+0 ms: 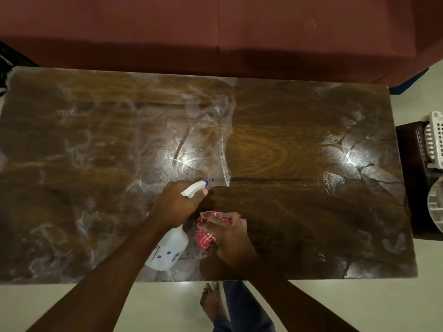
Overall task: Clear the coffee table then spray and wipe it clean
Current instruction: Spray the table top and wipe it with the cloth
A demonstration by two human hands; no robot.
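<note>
Left hand: your left hand is wrapped tightly round the neck of the spray bottle; one fingertip shows just under the trigger head.
Spray bottle: translucent white plastic, rounded body with small blue marks; it is tilted, with the blue-tipped nozzle aimed across the table away from you and the base toward the near edge; whether the base touches the table top, you cannot tell.
Right hand: your right hand lies just right of the bottle; its fingers bend over the cloth and hold it bunched against the table top.
Cloth: red with thin white checks, soft and crumpled; most of it shows to the left of your palm.
Coffee table: the coffee table is a rectangular slab of dark glossy wood with swirling grain; pale cloudy streaks cover its left half and right end; a cleaner, darker band runs through the middle; two bright glare spots sit on the sheen; both hands work near the middle of the near edge.
Beyond the table: a maroon sofa runs along the far side.
Right side: a white perforated plastic basket sits on a dark side table.
Below: your bare foot stands on the pale floor.
</note>
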